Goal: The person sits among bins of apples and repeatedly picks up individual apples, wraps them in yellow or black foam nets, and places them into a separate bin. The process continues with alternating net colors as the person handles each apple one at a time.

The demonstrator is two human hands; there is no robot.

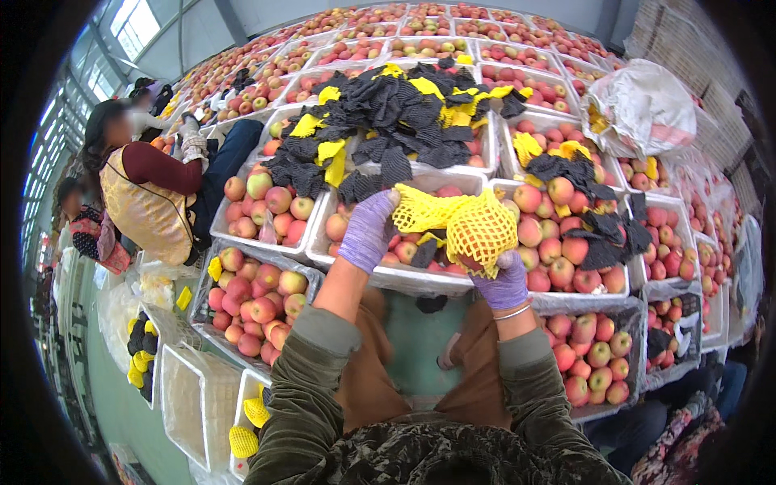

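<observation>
A yellow foam net sleeve [418,209] stretches between my hands, its right part wrapped around an apple [476,264]. My left hand [371,227], in a purple knit glove, pinches the sleeve's loose left end. From below and the right, my gloved right hand [502,280] grips the netted apple. Red skin shows through the mesh and at the apple's lower side. Beneath my hands stands a white plastic-lined crate [388,279] with apples and a dark net scrap in it.
A heap of black foam nets [388,106] mixed with yellow ones lies over the crates ahead. Crates of apples [260,303] flank me on both sides. An unfilled crate [200,394] stands lower left. A co-worker [151,182] sits at left. A white woven sack [642,106] rests at right.
</observation>
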